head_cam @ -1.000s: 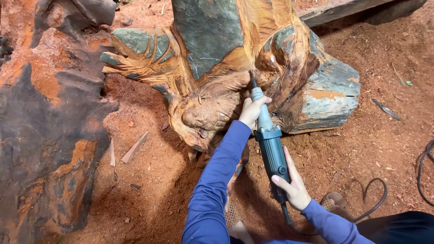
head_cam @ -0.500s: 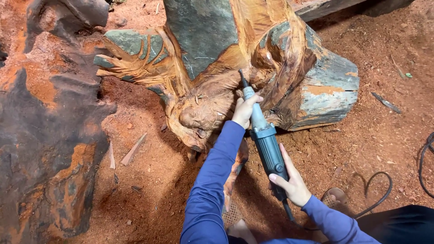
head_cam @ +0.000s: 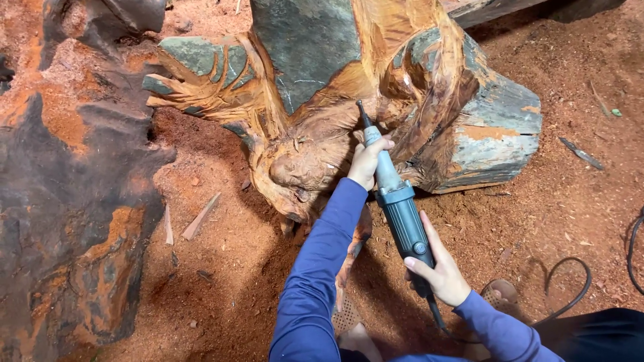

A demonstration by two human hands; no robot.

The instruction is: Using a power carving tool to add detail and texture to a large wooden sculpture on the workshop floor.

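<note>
Grinder (head_cam: 400,208), teal body, slim nose, sits between both hands, bit against carved wood. Right hand (head_cam: 439,268) nearest, grip wrapped round rear of body, cord (head_cam: 570,295) trailing right over sawdust floor (head_cam: 221,281). Left hand (head_cam: 367,161) further up, grip closed on nose. Beyond, carving (head_cam: 315,141) with fanned wing. Versus half second ago: tool angle nearly unchanged, bit same spot, hands unmoved.
</note>
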